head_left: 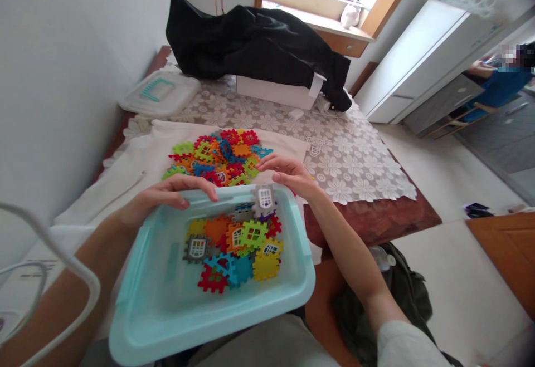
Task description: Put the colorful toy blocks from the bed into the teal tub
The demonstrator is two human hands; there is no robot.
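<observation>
Dozens of tiles (219,158) lie heaped on the white cloth (288,145) at the near edge of the bench (401,214), just beyond the bin (150,311), which sits over my lap. A smaller batch (253,234) lies bunched on the bin's floor, more toward its right side. My left hand (161,194) is over the bin's far left corner, the fingers along the rim; I cannot tell whether they grip it. My right hand (295,175) is just past the far right corner, beside the heap, its fingers parted from the thumb. Below it, a grey tile (264,200) with a white window shows by the far rim; whether it touches there I cannot tell. Toward the bench's far left corner lies a lid (159,99). Near the far edge, a black cover (267,38) drapes over a white box (271,93).
</observation>
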